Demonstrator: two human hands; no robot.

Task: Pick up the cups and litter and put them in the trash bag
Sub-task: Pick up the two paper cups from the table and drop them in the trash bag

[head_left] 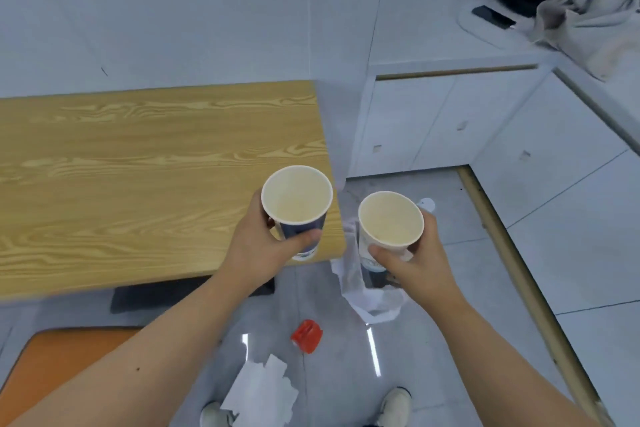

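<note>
Grey floor (450, 340) below: my left hand (258, 246) is clamped on a dark-blue paper cup (297, 208) at the table (138, 166) corner; my right hand (415, 260) is clamped on a white paper cup (389, 224) above the trash bag (374, 302).

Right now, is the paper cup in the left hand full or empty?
Empty. The dark blue paper cup is held upright in the left hand, and its pale inside shows bare down to the bottom, with no liquid visible.

Head-height view, downward, close over floor (450, 340)
</note>
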